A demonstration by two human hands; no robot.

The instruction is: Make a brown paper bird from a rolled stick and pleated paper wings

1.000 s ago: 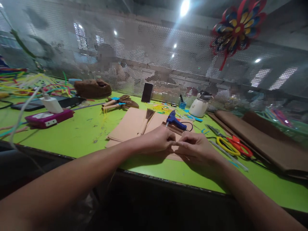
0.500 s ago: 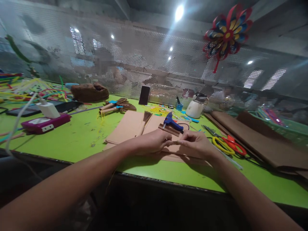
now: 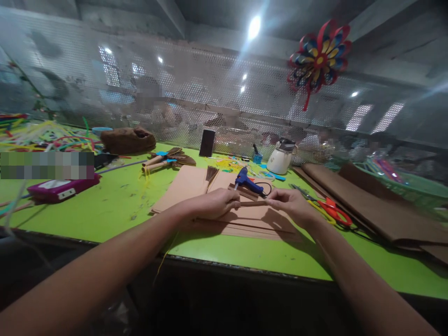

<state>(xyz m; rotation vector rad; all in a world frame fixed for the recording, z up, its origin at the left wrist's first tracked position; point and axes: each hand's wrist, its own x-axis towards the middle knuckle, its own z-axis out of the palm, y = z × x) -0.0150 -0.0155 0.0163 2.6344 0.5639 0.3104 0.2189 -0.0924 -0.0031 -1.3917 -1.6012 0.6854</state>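
Observation:
A narrow brown paper strip (image 3: 252,204) is stretched between my two hands, just above tan paper sheets (image 3: 245,225). My left hand (image 3: 220,203) is closed around its left end. At the other end, my right hand (image 3: 284,202) pinches the strip between thumb and fingertips. Just beyond the hands a blue glue gun (image 3: 248,182) rests on a stack of brown strips (image 3: 241,190). A small bundle with a fringed brown end (image 3: 211,175) lies on the sheets behind my left hand.
Scissors with red handles (image 3: 336,212) and yellow-handled scissors (image 3: 322,212) lie right of my right hand, near folded brown paper (image 3: 371,210). A white jug (image 3: 280,158) and a phone (image 3: 207,143) stand at the back. A purple power strip (image 3: 63,187) is at left.
My hands have moved apart, so a longer piece of the brown strip shows between them. The camera view has shifted slightly.

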